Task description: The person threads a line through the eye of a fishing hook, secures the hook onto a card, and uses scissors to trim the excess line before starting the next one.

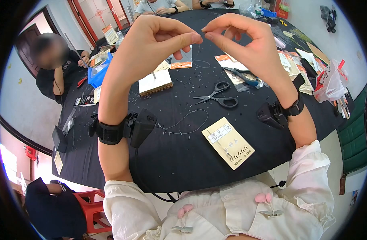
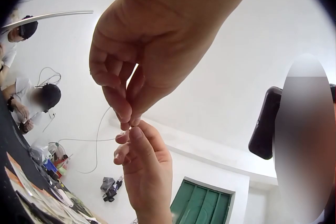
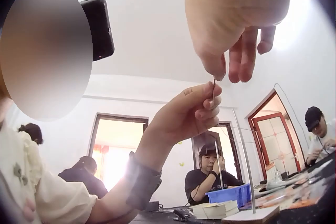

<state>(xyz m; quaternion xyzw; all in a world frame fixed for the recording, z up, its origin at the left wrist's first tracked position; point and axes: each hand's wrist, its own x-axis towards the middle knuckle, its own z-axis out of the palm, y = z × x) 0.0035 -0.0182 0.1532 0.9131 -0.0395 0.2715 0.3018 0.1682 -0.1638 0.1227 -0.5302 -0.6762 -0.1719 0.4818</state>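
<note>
At twelve o'clock I see left hand [image 1: 149, 44] and right hand [image 1: 253, 45], fingertips closed, both seemingly pinching the thin line [image 1: 210, 64], which I judge light, springy, slippery, best held near its end.

The left hand [image 1: 149, 48] and right hand [image 1: 249, 45] pinch close together above scissors [image 1: 211, 96] on black cloth [image 1: 171, 160]
</note>
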